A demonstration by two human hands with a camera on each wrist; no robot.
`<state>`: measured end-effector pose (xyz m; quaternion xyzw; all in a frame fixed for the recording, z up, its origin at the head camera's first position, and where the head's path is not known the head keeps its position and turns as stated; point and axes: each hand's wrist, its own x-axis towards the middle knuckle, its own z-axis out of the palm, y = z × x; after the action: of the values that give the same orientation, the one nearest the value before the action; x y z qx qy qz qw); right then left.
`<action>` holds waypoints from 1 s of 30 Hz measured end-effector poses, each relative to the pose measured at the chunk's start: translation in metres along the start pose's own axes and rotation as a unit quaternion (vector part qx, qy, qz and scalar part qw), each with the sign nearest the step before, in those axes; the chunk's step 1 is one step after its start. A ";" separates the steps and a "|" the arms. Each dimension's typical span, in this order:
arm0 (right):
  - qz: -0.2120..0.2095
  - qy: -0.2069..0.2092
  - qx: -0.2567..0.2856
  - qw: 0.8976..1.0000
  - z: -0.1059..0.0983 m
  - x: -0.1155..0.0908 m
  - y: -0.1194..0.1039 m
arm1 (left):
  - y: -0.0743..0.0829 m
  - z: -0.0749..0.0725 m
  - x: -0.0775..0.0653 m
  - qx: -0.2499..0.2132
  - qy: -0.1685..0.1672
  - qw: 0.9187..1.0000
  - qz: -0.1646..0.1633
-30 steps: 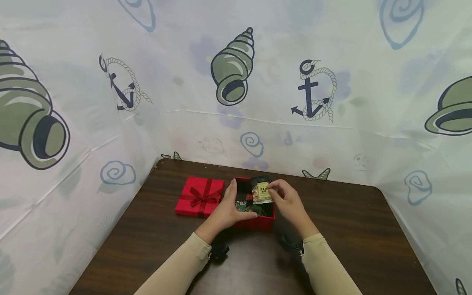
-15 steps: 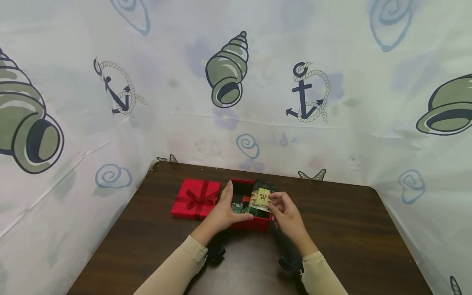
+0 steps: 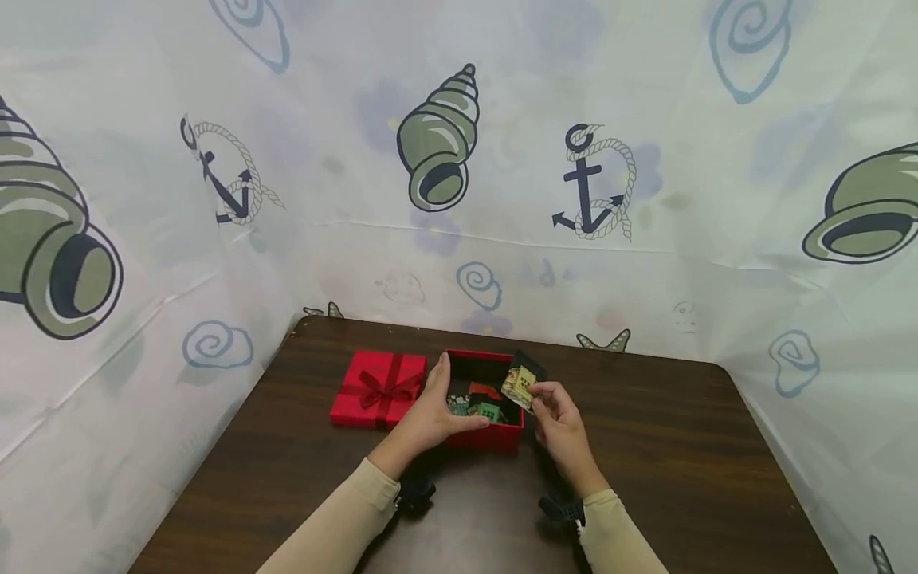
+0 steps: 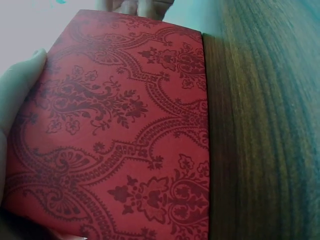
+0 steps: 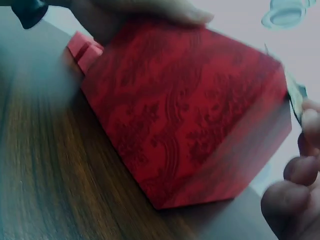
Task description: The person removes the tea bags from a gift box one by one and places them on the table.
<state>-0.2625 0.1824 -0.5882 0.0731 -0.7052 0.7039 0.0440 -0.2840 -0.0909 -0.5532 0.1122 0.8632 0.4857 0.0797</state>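
A red patterned gift box (image 3: pixel 493 438) stands uncovered on the table, with several small packets inside, among them a green one (image 3: pixel 489 411) and an orange-red one (image 3: pixel 484 390). My left hand (image 3: pixel 433 408) holds the box at its left side, the thumb over the front rim. In the left wrist view that thumb (image 4: pixel 22 85) lies along the box's upper edge. Between right thumb and fingers I pinch a small black and yellow packet (image 3: pixel 519 386) over the box's right rim. In the right wrist view the right hand (image 5: pixel 295 180) is beside the box, the packet partly hidden.
A red lid with a dark ribbon bow (image 3: pixel 380 389) lies left of the box. Brown wood tabletop (image 3: pixel 667 462) extends to the right and in front. A printed cloth wall (image 3: pixel 531 295) stands behind the table.
My right hand has brought the packet from over the middle of the box rightward to its right rim, uncovering the packets inside. The left hand keeps its hold on the box.
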 end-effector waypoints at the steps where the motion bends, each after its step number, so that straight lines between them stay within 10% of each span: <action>1: -0.003 -0.005 0.011 1.000 -0.001 0.000 0.002 | 0.000 0.000 0.000 0.001 0.000 1.000 -0.001; 10: -0.021 0.082 0.041 0.996 -0.018 0.006 0.005 | 0.001 -0.002 0.001 -0.003 -0.004 1.000 -0.005; 16: -0.014 0.133 -0.083 0.987 -0.039 0.010 0.009 | -0.001 0.000 -0.001 -0.009 -0.006 1.000 -0.006; 21: -0.032 0.141 -0.252 0.957 -0.064 0.012 0.014 | -0.003 0.002 0.001 -0.010 -0.008 1.000 0.000; 30: -0.003 0.110 -0.383 0.917 -0.085 0.014 0.024 | -0.003 0.000 0.000 -0.012 -0.005 1.000 -0.002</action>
<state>-0.2840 0.2666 -0.6090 -0.0251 -0.9112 0.3838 0.1477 -0.2843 -0.0927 -0.5556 0.1120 0.8569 0.4957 0.0859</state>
